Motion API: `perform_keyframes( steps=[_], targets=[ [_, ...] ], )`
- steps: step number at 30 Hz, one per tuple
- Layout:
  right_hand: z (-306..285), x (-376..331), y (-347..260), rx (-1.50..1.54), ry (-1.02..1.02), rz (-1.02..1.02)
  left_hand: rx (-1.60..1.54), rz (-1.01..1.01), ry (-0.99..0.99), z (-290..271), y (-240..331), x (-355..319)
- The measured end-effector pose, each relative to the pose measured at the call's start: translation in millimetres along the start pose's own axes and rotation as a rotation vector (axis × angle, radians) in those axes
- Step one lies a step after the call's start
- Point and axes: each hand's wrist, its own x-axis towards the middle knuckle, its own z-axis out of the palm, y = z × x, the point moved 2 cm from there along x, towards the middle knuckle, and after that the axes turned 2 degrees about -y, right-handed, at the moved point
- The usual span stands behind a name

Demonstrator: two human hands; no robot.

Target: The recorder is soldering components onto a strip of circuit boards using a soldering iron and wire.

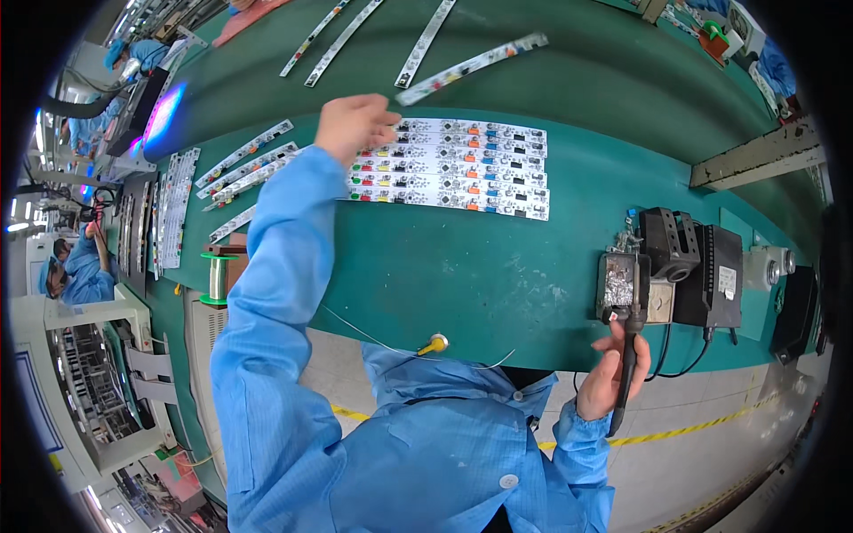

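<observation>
My left hand [355, 129] is at the upper left end of a panel of LED circuit strips [453, 167], its fingers loosely bent and slightly apart, with nothing visible in them. Just beyond its fingertips, a single populated circuit strip [471, 69] lies slanted on the dark green belt. My right hand [604, 373] grips a soldering iron [629, 364] by its dark handle at the near right edge of the bench. The iron's tip end lies over a small metal tray [619, 282] coated with solder residue.
A black iron holder [668, 244] and a black power box [715, 275] stand at the right. Loose circuit strips [244, 160] and a solder wire spool [215, 278] are at the left. A yellow grounding clip [434, 345] with a thin cord lies at the front edge. A metal frame bar [760, 160] juts in at the right.
</observation>
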Motion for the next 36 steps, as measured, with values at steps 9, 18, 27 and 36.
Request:
perform_keyframes(
  steps=[9, 18, 27, 36],
  targets=[
    [6, -6, 7, -0.031, -0.011, 0.037, 1.434, 0.853, -0.291, 32, -42, -88],
    [17, -11, -4, -0.038, -0.012, 0.028, 1.417, 0.984, -0.268, 26, -51, -84],
    [17, -17, -5, -0.021, -0.016, 0.068, 1.589, 1.007, -0.363, 20, -54, -89],
    [20, -20, 0, -0.004, -0.048, 0.091, 1.433, 0.991, -0.326, 17, -58, -105]
  ],
)
